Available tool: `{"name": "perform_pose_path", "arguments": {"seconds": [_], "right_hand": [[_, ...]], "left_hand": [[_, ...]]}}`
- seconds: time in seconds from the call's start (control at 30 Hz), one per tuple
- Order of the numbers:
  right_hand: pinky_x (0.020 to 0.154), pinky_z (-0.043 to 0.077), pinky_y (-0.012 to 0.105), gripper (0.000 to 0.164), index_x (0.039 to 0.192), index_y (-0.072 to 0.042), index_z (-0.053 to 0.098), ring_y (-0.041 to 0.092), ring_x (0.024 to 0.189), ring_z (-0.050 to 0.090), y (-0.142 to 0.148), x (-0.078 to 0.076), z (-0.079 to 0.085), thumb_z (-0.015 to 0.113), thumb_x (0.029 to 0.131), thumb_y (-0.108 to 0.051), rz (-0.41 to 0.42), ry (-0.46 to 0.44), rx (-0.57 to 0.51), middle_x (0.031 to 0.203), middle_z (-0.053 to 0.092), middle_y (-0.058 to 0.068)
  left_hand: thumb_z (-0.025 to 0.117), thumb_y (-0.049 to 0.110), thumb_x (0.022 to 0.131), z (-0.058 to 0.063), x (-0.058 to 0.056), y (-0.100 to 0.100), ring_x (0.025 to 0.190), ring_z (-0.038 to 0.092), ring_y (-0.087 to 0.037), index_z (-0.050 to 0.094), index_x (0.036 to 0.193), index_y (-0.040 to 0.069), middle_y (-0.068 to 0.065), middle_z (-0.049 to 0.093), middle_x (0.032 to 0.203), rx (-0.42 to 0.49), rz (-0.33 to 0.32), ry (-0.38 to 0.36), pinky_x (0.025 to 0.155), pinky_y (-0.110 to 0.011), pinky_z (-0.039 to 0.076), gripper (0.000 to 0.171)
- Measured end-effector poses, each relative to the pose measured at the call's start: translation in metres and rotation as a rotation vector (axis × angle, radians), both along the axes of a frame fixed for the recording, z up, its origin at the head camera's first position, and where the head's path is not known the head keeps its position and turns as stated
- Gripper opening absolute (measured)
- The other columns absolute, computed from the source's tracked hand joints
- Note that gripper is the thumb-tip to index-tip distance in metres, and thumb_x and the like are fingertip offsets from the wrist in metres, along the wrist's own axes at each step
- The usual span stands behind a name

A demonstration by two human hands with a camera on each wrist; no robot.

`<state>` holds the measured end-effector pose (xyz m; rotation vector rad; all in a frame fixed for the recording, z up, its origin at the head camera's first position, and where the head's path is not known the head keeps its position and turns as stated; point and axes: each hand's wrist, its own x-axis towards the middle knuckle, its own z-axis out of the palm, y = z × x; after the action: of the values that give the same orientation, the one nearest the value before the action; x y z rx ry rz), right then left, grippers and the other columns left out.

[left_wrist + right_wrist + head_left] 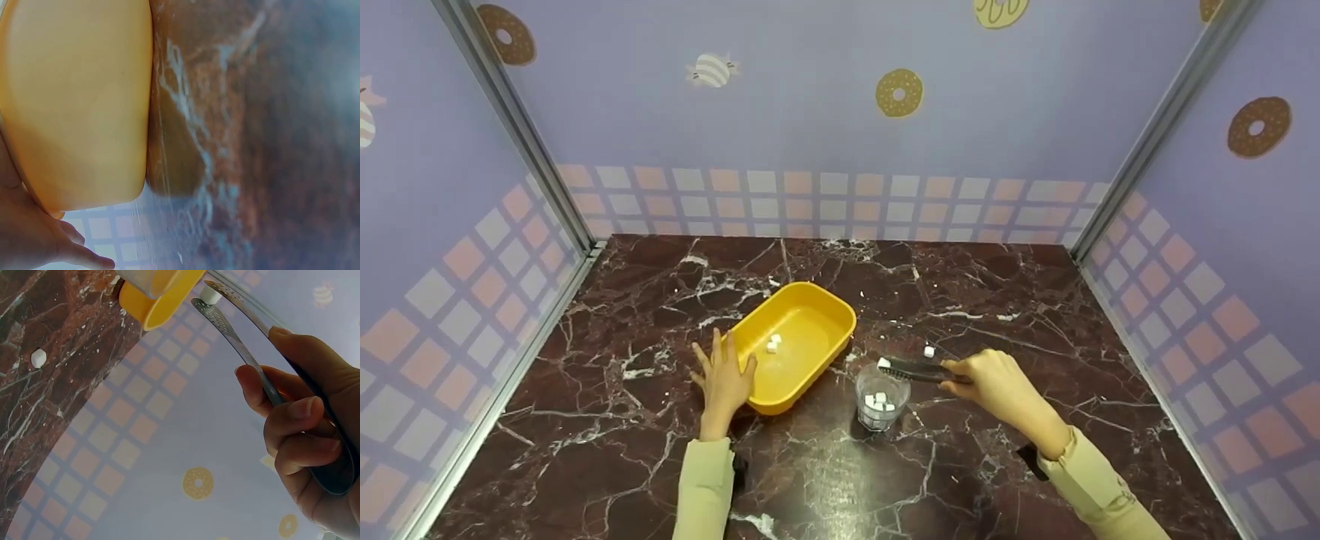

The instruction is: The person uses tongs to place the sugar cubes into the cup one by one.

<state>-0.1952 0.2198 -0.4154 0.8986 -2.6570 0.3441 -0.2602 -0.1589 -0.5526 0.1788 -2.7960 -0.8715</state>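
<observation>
My right hand holds dark metal tongs with perforated tips, fingers curled round both arms. Between the tips sits a white sugar cube, over the rim of a clear glass. Several more sugar cubes lie inside the glass. My left hand rests at the near left rim of a yellow tub, thumb over the edge and the other fingers spread straight outside. Two sugar cubes lie on the tub's floor. In the left wrist view the tub's outer wall fills the left side.
One loose sugar cube lies on the dark marbled tabletop, behind the tongs. White crumbs are scattered around the tub and toward the back. Patterned panels enclose the table at the back and both sides.
</observation>
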Motion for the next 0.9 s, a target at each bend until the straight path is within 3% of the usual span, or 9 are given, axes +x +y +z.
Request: {"name": "perform_pose_path", "arguments": {"seconds": [0.27,0.7,0.9], "right_hand": [[0.043,0.042,0.020,0.026,0.091,-0.006,0.072,0.008,0.047,0.057,-0.001,0.003,-0.008,0.071,0.072,-0.024,-0.006,-0.042,0.017,0.075,0.071,0.005],[0.040,0.032,0.017,0.027,0.089,-0.007,0.073,-0.002,0.041,0.030,-0.003,0.000,-0.006,0.072,0.071,-0.026,-0.036,-0.028,0.005,0.069,0.070,0.005],[0.042,0.039,0.022,0.028,0.091,-0.008,0.072,-0.002,0.041,0.034,-0.007,-0.006,0.003,0.073,0.069,-0.026,-0.033,0.009,-0.035,0.062,0.068,-0.001]], "left_hand": [[0.046,0.033,0.090,-0.001,0.000,0.001,0.132,-0.005,-0.051,0.025,0.140,0.003,-0.018,0.010,0.149,-0.002,0.000,0.009,0.090,-0.077,0.006,0.062],[0.045,0.034,0.090,-0.002,-0.001,0.000,0.132,-0.005,-0.052,0.023,0.141,0.005,-0.017,0.009,0.150,-0.013,-0.003,0.000,0.090,-0.077,0.007,0.062],[0.045,0.033,0.090,-0.001,-0.001,0.000,0.132,-0.005,-0.051,0.024,0.141,0.005,-0.017,0.009,0.150,-0.011,0.002,0.001,0.091,-0.077,0.007,0.062]]}}
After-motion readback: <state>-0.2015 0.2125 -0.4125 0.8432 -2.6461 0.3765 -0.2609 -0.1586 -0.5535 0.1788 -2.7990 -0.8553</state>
